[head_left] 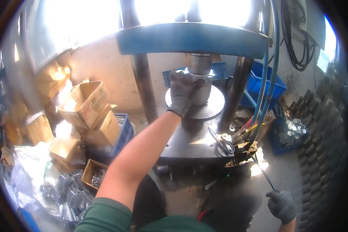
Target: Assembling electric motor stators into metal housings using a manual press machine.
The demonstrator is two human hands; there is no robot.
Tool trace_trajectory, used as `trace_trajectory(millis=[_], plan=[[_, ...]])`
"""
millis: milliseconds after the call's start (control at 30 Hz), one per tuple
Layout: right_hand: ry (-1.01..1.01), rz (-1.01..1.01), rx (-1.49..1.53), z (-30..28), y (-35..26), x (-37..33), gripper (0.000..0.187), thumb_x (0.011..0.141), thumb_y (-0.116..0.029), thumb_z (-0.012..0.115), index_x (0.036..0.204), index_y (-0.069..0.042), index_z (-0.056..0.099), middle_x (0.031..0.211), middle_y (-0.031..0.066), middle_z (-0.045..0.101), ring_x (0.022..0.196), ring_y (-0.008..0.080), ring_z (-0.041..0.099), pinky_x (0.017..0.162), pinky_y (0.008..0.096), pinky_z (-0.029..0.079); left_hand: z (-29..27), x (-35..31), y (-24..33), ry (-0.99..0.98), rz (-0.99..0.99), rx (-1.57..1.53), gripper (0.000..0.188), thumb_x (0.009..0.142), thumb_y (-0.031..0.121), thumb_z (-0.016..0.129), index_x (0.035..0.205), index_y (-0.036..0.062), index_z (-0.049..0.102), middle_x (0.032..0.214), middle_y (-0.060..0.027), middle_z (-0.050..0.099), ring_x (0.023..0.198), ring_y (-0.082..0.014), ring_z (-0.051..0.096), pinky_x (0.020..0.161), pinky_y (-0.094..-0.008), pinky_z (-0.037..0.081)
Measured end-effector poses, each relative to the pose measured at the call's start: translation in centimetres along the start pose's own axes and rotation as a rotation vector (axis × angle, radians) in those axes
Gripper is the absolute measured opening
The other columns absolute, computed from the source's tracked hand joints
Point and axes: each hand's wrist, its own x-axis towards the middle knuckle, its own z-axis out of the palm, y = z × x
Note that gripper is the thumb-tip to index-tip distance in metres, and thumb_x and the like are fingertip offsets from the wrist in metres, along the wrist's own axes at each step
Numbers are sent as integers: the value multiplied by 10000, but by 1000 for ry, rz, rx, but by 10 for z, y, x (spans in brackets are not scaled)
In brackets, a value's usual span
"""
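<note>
My left hand, in a grey glove, reaches into a hydraulic press with a blue crossbeam. Its thumb lies across the front of a grey metal cylinder, and the fingers, somewhat blurred, go round the left side. This cylinder stands upright on a round metal plate, directly beneath the press ram. Glare hides whether ram and cylinder touch. At the lower right my right hand, also gloved, is closed round the end of a thin dark lever that runs up to the press's valve block.
Black-handled scissors lie on the press bed's front right. Hoses hang beside the right column. Cardboard boxes and loose metal parts crowd the left. Stacked dark metal pieces and a blue bin with shiny discs stand right.
</note>
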Motion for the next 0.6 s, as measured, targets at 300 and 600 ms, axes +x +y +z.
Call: trace_trajectory(millis=[300,600], plan=[[11,-33,52,2,-4,0,129,804,-61,709,912,-62,779,851,167,747,739,371,723,724,465,585,2,-2,-15,5,73,-252,864,766,249,974,1398,72,412,1279,-108,602,1160,-209,629,1017,-358,550],[-223,52,143,-14,-8,-1,194,931,-152,706,1078,-72,804,933,219,769,859,414,747,771,495,598,-3,-3,-13,-18,83,-189,844,782,232,964,1386,97,390,1281,-109,583,1158,-201,613,989,-363,555]])
